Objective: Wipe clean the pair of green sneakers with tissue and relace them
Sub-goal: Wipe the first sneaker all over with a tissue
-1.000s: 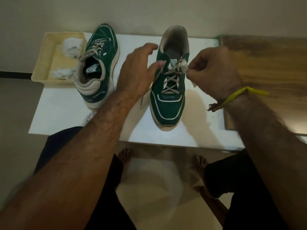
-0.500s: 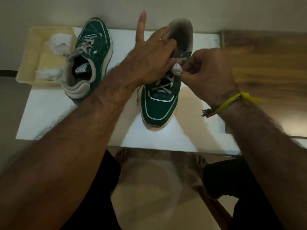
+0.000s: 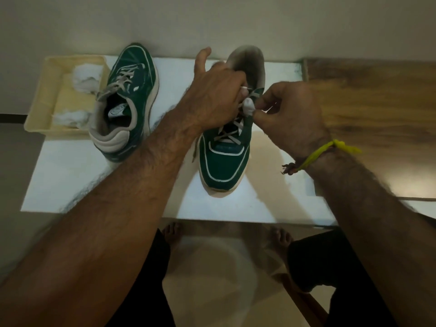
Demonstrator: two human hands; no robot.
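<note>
Head: right green sneaker toe-near on white table, partly laced; left hand and right hand pinch lace and tissue. Versus 0.5 s ago: left index finger curled down.

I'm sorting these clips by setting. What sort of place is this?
Probably a home room: bare feet on a tiled floor, a low white table against a plain wall, a wooden surface beside it.
</note>
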